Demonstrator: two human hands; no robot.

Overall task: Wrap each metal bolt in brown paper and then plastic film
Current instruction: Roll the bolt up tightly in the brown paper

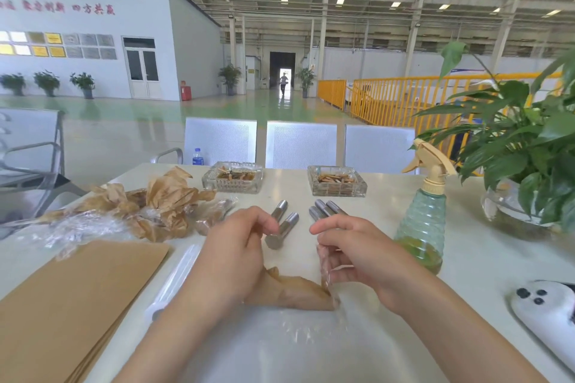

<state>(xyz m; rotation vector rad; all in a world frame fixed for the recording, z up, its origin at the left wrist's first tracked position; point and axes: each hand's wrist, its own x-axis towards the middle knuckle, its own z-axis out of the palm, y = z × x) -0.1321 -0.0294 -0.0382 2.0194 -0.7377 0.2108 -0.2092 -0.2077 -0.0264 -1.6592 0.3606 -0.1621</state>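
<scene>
From the head view, a paper-wrapped bolt (292,292) lies on the white table (485,261) between both hands, on a sheet of plastic film (280,339). The left hand (236,255) rests on its left end with fingers loosely curled, and whether they grip it I cannot tell. The right hand (354,252) pinches the film's raised edge, while bare bolts (281,227) lie just beyond.

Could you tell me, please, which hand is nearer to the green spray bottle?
The right hand is nearer: it lies just left of the spray bottle. The left hand is farther left, beyond the bare bolts.
</scene>
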